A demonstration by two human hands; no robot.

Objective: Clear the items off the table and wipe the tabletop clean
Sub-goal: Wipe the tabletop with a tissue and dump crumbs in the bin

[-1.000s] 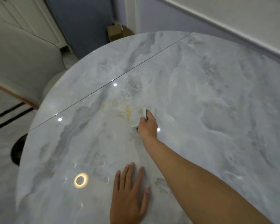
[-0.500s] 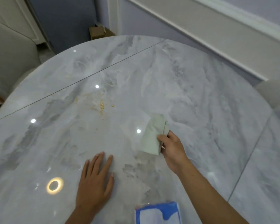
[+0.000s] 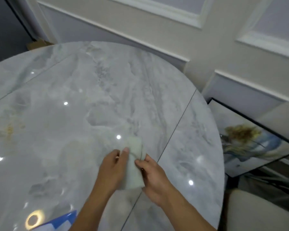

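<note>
A pale folded wipe [image 3: 134,165] is held just above the round grey marble table [image 3: 107,100], right of its middle. My left hand [image 3: 113,169] pinches the wipe's left edge with thumb and fingers. My right hand [image 3: 154,177] pinches its right edge. A patch of yellowish crumbs and smears [image 3: 9,129] lies on the tabletop at the far left. A thin seam [image 3: 175,127] crosses the tabletop just right of my hands.
A blue and white packet [image 3: 57,222] lies at the table's near edge, left of my left forearm. A framed picture [image 3: 250,139] leans by the panelled wall on the right. A pale chair seat [image 3: 260,212] stands at the lower right.
My right hand carried the wipe away from the crumbs toward me. My left hand lifted off the table and took hold of the wipe's other edge. The view swung to the right.
</note>
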